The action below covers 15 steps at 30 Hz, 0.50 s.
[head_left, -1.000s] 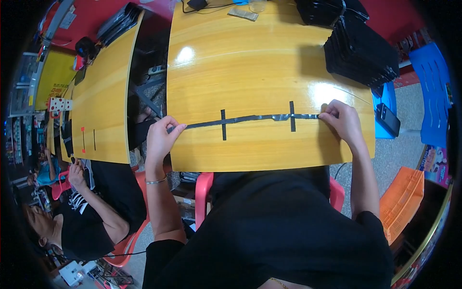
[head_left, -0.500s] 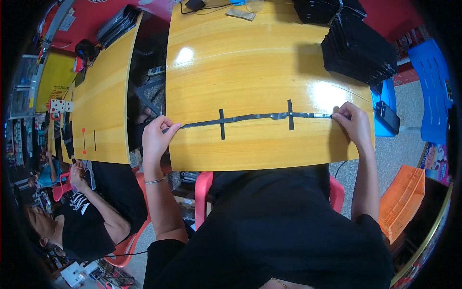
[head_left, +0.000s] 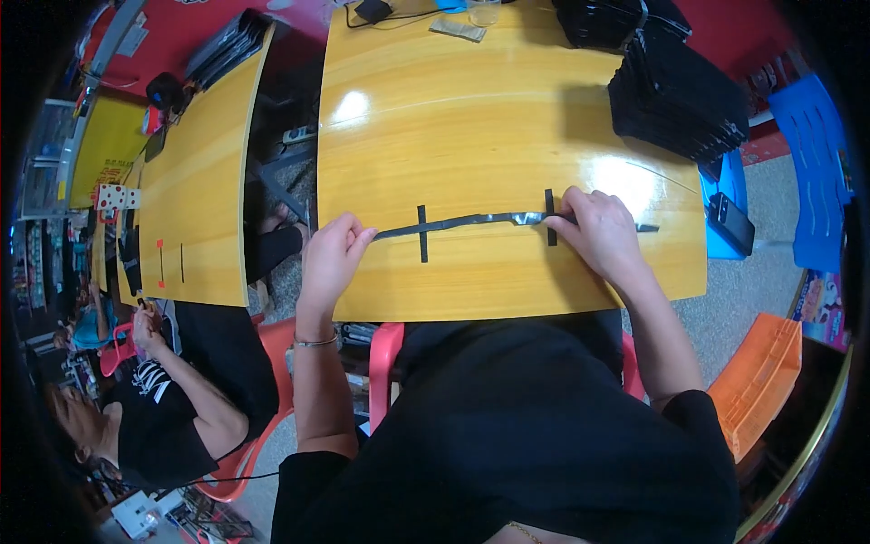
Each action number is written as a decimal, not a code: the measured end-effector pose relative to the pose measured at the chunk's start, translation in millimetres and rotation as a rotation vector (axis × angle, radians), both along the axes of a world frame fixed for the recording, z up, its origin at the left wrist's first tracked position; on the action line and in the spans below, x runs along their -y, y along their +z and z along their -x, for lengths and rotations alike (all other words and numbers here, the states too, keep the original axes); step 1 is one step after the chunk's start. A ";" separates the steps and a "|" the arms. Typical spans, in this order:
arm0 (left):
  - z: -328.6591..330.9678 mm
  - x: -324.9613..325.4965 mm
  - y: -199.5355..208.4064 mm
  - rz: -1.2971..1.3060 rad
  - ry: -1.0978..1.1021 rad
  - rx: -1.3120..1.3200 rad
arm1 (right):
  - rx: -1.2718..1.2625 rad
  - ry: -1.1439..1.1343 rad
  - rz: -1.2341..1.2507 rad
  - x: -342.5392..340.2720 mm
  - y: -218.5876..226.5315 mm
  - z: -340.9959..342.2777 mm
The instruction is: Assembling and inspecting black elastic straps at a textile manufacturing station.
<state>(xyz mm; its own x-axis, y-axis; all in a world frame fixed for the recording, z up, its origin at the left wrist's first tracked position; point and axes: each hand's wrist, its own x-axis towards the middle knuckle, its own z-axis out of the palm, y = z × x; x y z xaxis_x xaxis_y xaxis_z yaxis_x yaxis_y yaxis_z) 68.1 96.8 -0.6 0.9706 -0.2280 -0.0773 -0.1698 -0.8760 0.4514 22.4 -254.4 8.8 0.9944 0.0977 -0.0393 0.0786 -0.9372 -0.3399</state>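
A thin, flat black strip (head_left: 467, 219) runs crosswise above the wooden table (head_left: 471, 281), partly shiny and a little twisted near its right part. Its left end is pinched between the thumb and fingers of my left hand (head_left: 333, 263). My right hand (head_left: 600, 234) pinches the strip farther along, and a short tail sticks out past that hand on the right. Two short black marks lie across the strip's line on the tabletop: a left mark (head_left: 422, 249) and a right mark (head_left: 550, 234), the latter just beside my right fingertips.
Black stacked pieces (head_left: 680, 95) stand at the table's far right. A dark phone (head_left: 730, 223) lies on a blue stool (head_left: 716, 243) past the right edge. An orange crate (head_left: 757, 385) is at the lower right. Leftward, a person (head_left: 181, 399) sits at another table (head_left: 204, 181).
My right hand has slid left along the strip, from its right end to near the right mark. My left hand has shifted slightly to the right, still pinching the strip.
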 end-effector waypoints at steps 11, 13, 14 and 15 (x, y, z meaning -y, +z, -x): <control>-5.1 -6.4 5.5 0.300 -0.089 -0.191 | -0.238 0.051 -0.396 10.0 41.3 0.0; -7.6 1.5 7.7 0.320 -0.091 -0.179 | -0.203 0.144 -0.364 19.2 31.8 -2.6; -7.0 3.1 9.2 0.335 -0.084 -0.169 | -0.205 0.147 -0.366 20.7 31.6 -1.6; -7.9 3.5 11.1 0.334 -0.079 -0.171 | -0.187 0.125 -0.381 21.9 33.2 -0.2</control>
<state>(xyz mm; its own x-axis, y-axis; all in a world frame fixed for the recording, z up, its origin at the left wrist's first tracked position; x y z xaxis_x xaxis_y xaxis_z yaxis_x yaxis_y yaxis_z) 76.0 93.3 10.5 0.9285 -0.3419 -0.1450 -0.1290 -0.6629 0.7375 22.5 -276.2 42.0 0.9533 0.2590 -0.1556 0.0874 -0.7294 -0.6785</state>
